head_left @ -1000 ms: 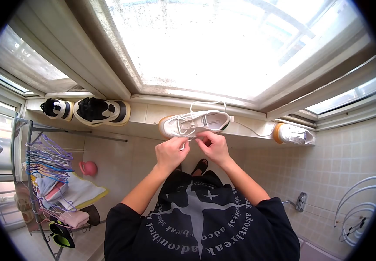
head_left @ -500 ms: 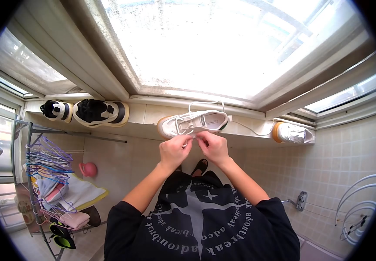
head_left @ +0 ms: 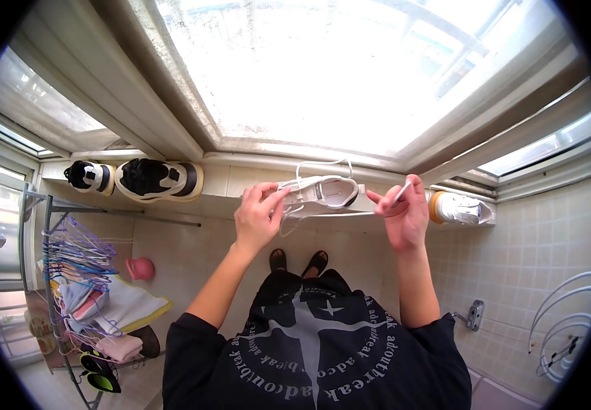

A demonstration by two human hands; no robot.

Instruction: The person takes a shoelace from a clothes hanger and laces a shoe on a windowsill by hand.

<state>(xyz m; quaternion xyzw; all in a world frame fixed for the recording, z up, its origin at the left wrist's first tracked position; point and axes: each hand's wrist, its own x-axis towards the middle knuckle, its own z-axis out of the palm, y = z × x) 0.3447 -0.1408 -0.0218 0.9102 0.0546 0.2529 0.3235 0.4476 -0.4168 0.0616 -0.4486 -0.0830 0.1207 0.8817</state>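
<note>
A white sneaker (head_left: 336,193) lies on the ledge below the window, its opening toward the right. My left hand (head_left: 260,215) covers its toe, with thumb and fingers closed around the front by the eyelets. Out to the right, my right hand (head_left: 405,215) is raised and pinches a white shoelace (head_left: 347,214). That lace runs nearly straight from the sneaker's near side to my right fingers. Another lace part loops over the far side of the sneaker, and a thin loop hangs below my left fingers.
A second white sneaker (head_left: 461,208) stands at the ledge's right end. Two black-and-cream shoes (head_left: 159,180) sit at its left. A metal drying rack (head_left: 49,253) with hangers and cloths is at left, near a pink plastic item (head_left: 140,268). Coiled white tubing (head_left: 562,321) hangs at right.
My hands have moved apart from close together in front of the sneaker. The right hand has gone right and up, drawing the lace out; the left has shifted left onto the toe.
</note>
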